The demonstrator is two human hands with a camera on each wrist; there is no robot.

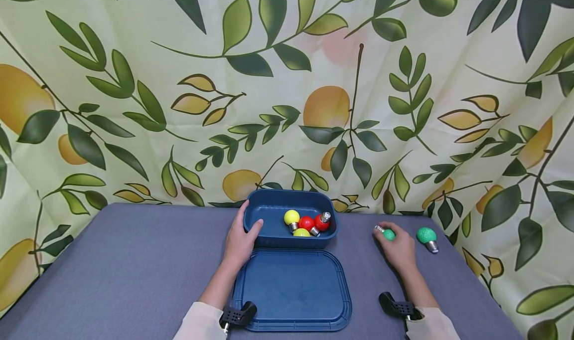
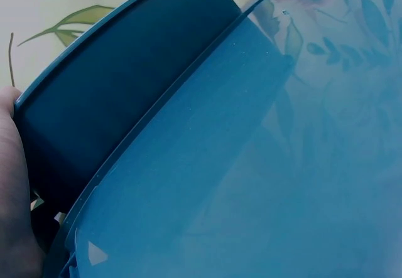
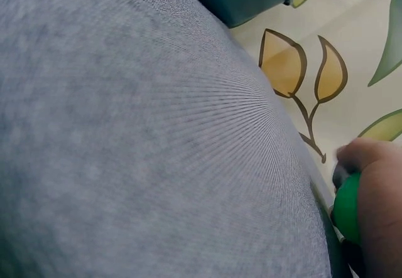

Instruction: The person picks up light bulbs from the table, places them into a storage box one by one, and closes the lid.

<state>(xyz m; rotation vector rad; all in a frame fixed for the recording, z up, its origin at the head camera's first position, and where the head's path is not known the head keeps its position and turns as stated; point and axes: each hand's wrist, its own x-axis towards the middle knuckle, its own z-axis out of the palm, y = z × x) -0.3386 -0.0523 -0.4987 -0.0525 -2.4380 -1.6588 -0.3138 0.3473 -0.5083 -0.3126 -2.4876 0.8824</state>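
Note:
My left hand [image 1: 239, 238] grips the left end of a blue plastic box [image 1: 282, 242], the thumb over its front rim and the fingers along the outer wall. Inside lie two yellow bulbs, one farther back [image 1: 291, 216] and one partly hidden by the front wall [image 1: 302, 233], beside two red bulbs [image 1: 307, 223]. To the right of the box, my right hand [image 1: 400, 248] holds a green bulb [image 1: 388, 234] between thumb and fingers, its metal base pointing left. In the right wrist view the green bulb [image 3: 347, 209] shows beside the thumb. A second green bulb [image 1: 426, 236] lies just right of that hand.
A blue lid [image 1: 293, 290] lies flat on the grey cloth-covered table [image 1: 157, 270], directly in front of the box. Behind the table hangs a leaf-and-fruit patterned curtain [image 1: 278, 90]. Black wrist cameras sit on both wrists.

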